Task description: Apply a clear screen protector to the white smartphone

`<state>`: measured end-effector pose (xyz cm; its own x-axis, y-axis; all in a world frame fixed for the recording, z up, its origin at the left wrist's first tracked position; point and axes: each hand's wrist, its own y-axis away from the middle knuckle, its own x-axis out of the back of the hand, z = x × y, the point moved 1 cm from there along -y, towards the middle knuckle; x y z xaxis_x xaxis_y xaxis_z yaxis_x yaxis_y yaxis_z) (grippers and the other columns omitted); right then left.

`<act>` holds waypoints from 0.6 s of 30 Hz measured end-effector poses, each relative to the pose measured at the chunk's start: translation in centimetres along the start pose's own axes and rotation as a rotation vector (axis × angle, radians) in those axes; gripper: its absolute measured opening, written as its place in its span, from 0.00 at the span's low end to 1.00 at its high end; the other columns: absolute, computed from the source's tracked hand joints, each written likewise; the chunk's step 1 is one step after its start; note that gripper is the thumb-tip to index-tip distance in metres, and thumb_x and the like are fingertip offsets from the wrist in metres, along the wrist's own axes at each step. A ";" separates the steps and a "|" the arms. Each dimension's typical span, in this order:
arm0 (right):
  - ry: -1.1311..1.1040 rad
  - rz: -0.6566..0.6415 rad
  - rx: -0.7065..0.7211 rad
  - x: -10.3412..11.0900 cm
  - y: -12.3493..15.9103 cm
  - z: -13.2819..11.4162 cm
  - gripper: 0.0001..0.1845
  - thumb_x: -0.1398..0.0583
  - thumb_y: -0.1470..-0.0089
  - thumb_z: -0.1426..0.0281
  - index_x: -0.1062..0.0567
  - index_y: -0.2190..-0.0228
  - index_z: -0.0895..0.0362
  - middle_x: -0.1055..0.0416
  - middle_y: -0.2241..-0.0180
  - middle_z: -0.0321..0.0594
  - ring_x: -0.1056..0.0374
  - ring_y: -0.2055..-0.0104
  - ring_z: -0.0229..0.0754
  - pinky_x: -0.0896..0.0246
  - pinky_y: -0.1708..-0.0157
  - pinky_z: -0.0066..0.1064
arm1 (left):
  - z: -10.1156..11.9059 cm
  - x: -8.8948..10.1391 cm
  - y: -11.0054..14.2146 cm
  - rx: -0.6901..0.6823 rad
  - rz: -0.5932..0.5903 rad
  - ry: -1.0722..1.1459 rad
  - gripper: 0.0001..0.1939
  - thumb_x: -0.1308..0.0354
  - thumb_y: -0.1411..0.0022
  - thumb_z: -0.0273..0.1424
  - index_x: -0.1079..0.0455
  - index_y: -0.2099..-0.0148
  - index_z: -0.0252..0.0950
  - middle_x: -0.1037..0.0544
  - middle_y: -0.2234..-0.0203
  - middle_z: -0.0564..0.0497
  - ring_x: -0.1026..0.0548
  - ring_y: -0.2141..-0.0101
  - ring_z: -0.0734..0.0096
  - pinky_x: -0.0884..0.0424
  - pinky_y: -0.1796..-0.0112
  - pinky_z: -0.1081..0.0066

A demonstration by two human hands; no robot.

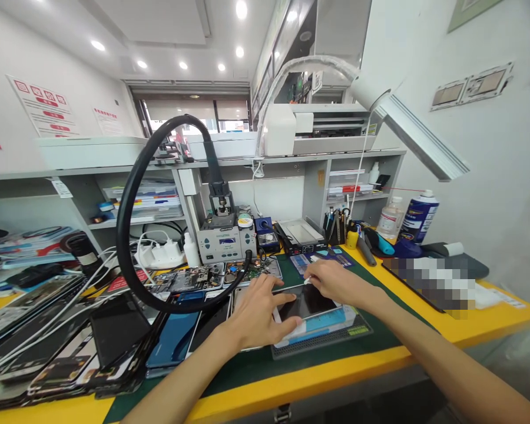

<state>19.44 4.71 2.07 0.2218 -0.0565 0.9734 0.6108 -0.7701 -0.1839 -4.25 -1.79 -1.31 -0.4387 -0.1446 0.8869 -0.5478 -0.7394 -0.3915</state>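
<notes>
The left hand (260, 312) is spreading its fingers, loose rather than curled, over the left end of a dark-screened phone (314, 303), which is lying face up on a blue-and-white item (329, 321) above a grey pad (348, 337) on the green mat (384, 335). The right hand (333, 281) is pinching what seems to be a small white piece (308, 281) at the phone's far edge, though the fingers are mostly hiding it. A blue phone (175, 330) is lying left of the left hand, and a black hose (124, 218) is arching behind that hand.
</notes>
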 end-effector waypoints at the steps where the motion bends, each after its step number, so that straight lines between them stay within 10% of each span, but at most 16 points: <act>1: 0.003 -0.002 0.012 -0.1 -0.2 -0.3 0.16 0.46 0.38 0.77 0.19 0.57 0.61 0.19 0.57 0.52 0.25 0.54 0.52 0.37 0.59 0.33 | 0.0 0.0 0.0 -0.003 0.003 -0.001 0.25 0.40 0.35 0.51 0.22 0.42 0.45 0.27 0.45 0.41 0.29 0.45 0.48 0.30 0.45 0.48; 9: -0.017 -0.051 0.137 -0.2 -1.8 -3.8 0.16 0.46 0.39 0.80 0.19 0.58 0.62 0.20 0.57 0.53 0.25 0.53 0.52 0.38 0.56 0.34 | 0.0 0.1 -0.1 -0.016 -0.005 0.008 0.25 0.40 0.35 0.50 0.22 0.42 0.45 0.30 0.41 0.41 0.32 0.41 0.47 0.32 0.43 0.45; 18: -0.175 -0.128 0.313 0.5 -4.6 -5.8 0.12 0.44 0.47 0.80 0.22 0.75 0.58 0.24 0.73 0.37 0.38 0.74 0.35 0.49 0.71 0.27 | 0.2 0.5 -0.3 -0.032 0.023 0.058 0.21 0.35 0.37 0.46 0.21 0.44 0.48 0.30 0.42 0.43 0.35 0.39 0.48 0.35 0.39 0.48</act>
<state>12.29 4.54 4.18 0.2388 0.1580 0.9581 0.8387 -0.5309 -0.1214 -4.20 -1.79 -0.72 -0.4918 -0.1224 0.8620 -0.5587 -0.7150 -0.4203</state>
